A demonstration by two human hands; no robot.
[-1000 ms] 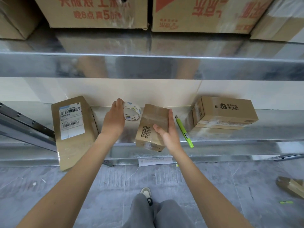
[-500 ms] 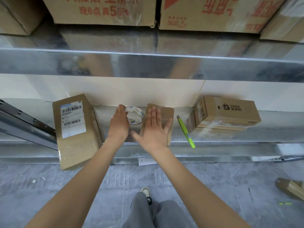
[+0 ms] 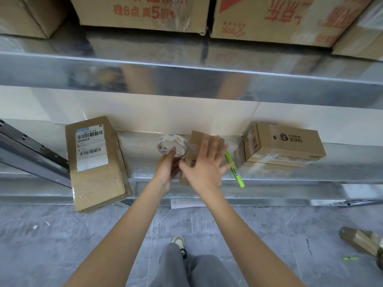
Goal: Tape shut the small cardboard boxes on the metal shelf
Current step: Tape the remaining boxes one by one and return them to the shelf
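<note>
Metal shelf (image 3: 269,175) above grey floor (image 3: 62,245). Small box (image 3: 199,146) at shelf centre under spread right hand (image 3: 204,164); left hand (image 3: 167,168) fingers the tape roll (image 3: 172,145) beside it. Box contents unseen.

We stretch both bare arms out in front of us. Our right hand (image 3: 204,162) is flat, with its fingers spread wide. Our left hand (image 3: 166,168) sits just beside it, fingers pointing forward.

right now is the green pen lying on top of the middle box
No, the green pen lies on the metal shelf just right of the middle box.
</note>
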